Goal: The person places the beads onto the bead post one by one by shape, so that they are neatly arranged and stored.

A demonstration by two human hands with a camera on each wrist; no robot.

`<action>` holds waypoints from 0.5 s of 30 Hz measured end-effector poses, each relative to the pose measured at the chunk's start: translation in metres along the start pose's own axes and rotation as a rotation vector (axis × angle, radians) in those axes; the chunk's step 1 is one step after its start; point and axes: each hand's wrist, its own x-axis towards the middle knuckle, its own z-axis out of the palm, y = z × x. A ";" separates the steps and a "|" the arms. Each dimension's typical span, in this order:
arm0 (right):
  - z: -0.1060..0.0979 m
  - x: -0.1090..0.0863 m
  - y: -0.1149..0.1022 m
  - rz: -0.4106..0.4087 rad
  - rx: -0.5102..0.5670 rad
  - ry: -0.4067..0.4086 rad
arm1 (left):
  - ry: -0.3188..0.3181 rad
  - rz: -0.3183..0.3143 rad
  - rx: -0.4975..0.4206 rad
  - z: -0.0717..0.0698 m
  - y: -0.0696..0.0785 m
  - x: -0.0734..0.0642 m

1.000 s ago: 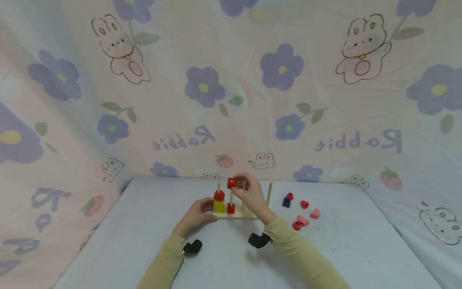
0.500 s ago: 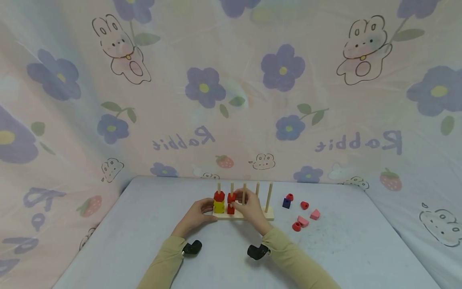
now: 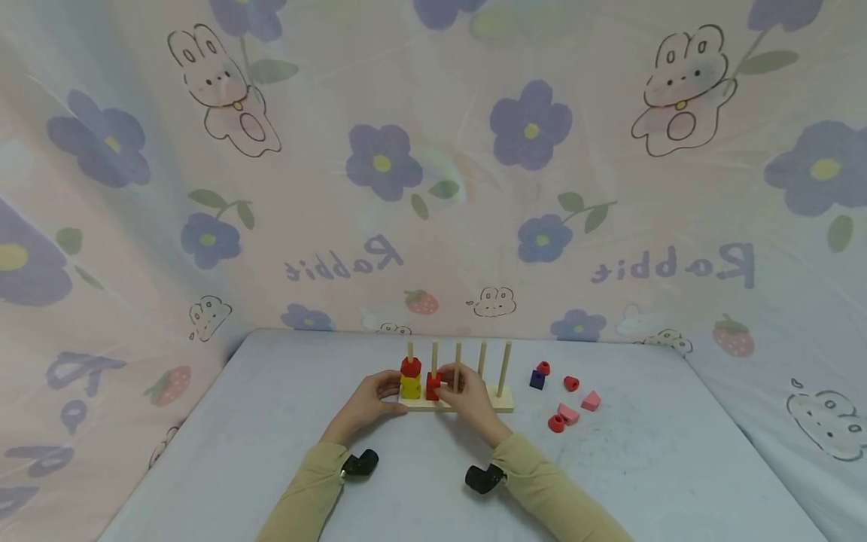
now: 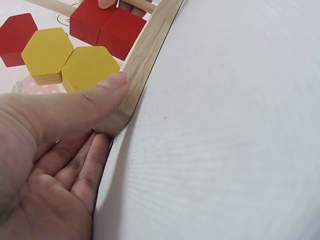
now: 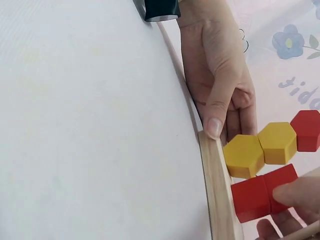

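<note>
A wooden peg board (image 3: 501,407) with several upright pegs stands on the table. My left hand (image 3: 368,403) grips its left end, thumb along the front edge and fingers behind. The leftmost peg carries two yellow hexagonal blocks (image 4: 90,67) with a red hexagonal block (image 3: 410,367) on top. On the second peg, two red square blocks (image 5: 251,199) are stacked face to face. My right hand (image 3: 470,395) pinches the upper red square block (image 4: 90,21) between thumb and fingers; its fingertips are partly hidden behind the block. The other pegs hold no blocks.
Right of the board lie several loose blocks: a dark blue cube (image 3: 537,379), red rounded pieces (image 3: 572,384) and pink wedge-shaped pieces (image 3: 591,400). A patterned cloth (image 3: 447,226) hangs behind the white table (image 3: 420,497).
My right hand has lowered the red square block down the second peg until it sits on the lower one. The left hand has stayed at the board's end.
</note>
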 end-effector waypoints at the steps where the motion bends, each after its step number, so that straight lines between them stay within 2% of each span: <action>1: -0.001 -0.001 0.000 -0.003 0.006 -0.007 | 0.001 0.000 -0.001 0.000 0.000 0.000; 9: -0.018 -0.017 -0.004 -0.026 0.039 -0.056 | -0.007 0.011 -0.013 0.000 0.000 0.000; 15: -0.040 -0.040 -0.011 -0.020 -0.034 -0.111 | -0.003 0.010 -0.008 -0.001 0.000 -0.001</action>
